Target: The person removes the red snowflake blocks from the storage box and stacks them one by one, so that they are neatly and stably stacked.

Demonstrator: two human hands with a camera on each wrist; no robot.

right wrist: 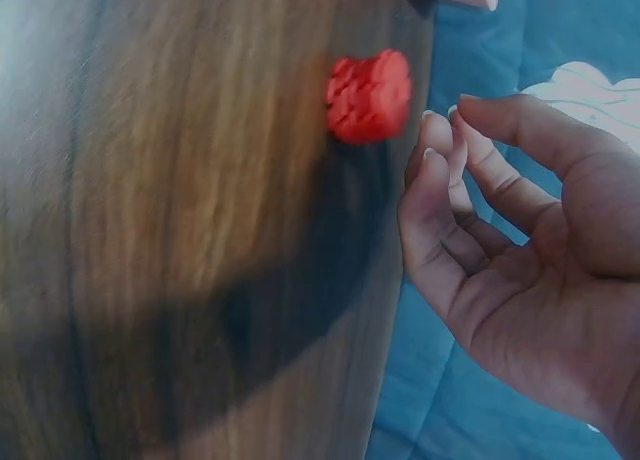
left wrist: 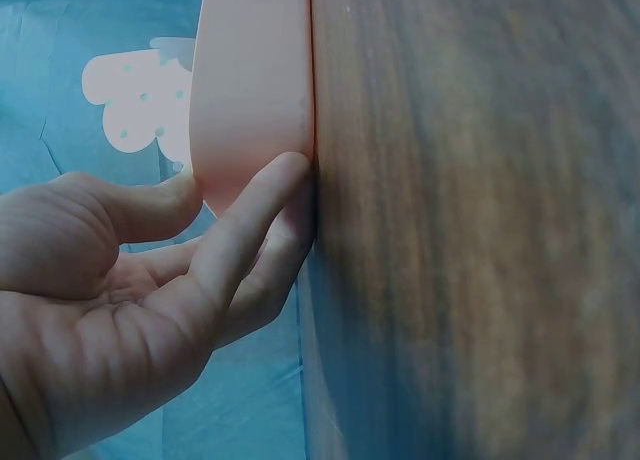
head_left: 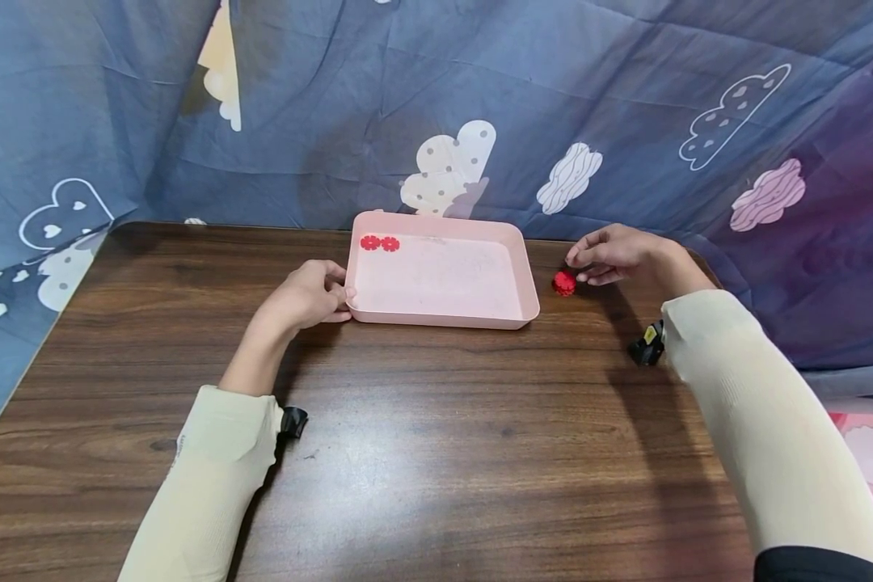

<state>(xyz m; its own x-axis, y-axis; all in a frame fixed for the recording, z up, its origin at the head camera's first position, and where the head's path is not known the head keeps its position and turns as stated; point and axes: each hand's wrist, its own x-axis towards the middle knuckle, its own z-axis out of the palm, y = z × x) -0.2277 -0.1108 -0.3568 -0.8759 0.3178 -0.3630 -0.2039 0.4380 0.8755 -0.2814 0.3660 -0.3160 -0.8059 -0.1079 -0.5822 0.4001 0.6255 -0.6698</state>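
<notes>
A shallow pink tray lies on the table in the head view. Inside its far left corner are two red notched plastic discs, side by side. My left hand holds the tray's left end, thumb at the rim and fingers against the outer wall, as the left wrist view also shows. To the right of the tray stands a small stack of red notched discs. Just beside and above that stack hovers my right hand, fingers loosely bent. Nothing shows between its fingertips in the right wrist view, and the stack is apart from them.
The wood-grain table carries the tray and stack. A blue cloud-patterned curtain hangs right behind its far edge. Black straps or mounts are at both wrists.
</notes>
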